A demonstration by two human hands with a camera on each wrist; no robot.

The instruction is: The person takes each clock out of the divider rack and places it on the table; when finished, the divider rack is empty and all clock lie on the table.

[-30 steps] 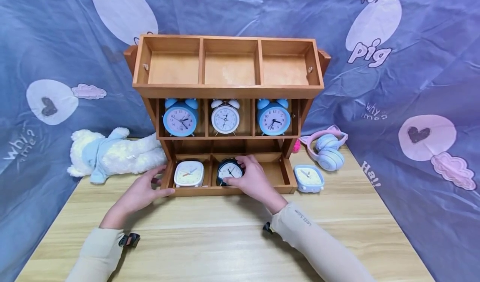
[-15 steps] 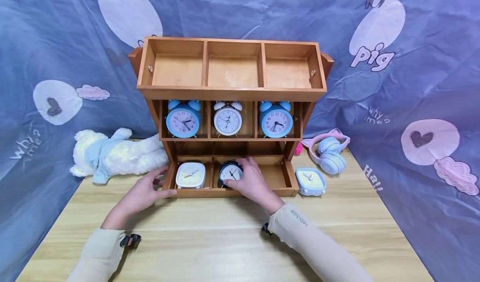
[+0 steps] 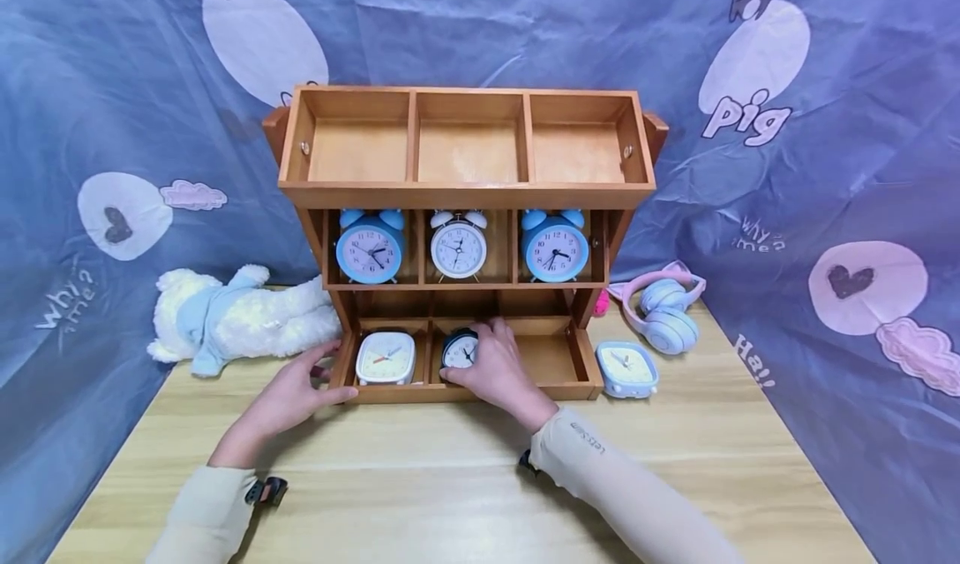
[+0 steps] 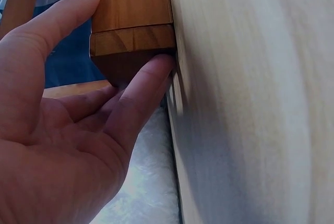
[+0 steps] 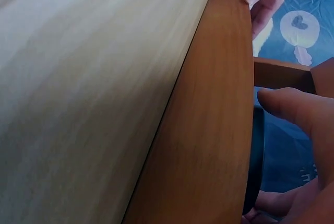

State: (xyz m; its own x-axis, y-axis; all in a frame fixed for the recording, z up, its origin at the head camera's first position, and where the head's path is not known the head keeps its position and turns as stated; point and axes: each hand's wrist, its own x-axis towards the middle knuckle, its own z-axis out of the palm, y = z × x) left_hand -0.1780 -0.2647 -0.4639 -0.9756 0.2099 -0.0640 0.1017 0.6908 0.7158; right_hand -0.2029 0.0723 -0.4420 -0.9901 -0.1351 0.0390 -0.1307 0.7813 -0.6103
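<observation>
In the head view my right hand holds a dark round alarm clock in the bottom row's middle compartment of a wooden shelf. The thumb lies at the clock's lower front, the fingers at its far right side, hiding part of the face. Only the dark rim shows in the right wrist view, behind the shelf's front board. My left hand grips the shelf's lower left corner, thumb on the front board, fingers against the side. A white square alarm clock stands in the left compartment.
On the middle row stand a blue twin-bell clock, a white one and another blue one. A pale blue square clock and pink-and-blue headphones lie at the right. A white plush toy lies at the left.
My right hand has shifted slightly left relative to the dark clock and covers more of its face. My left hand stays at the corner. The head view has moved a little.
</observation>
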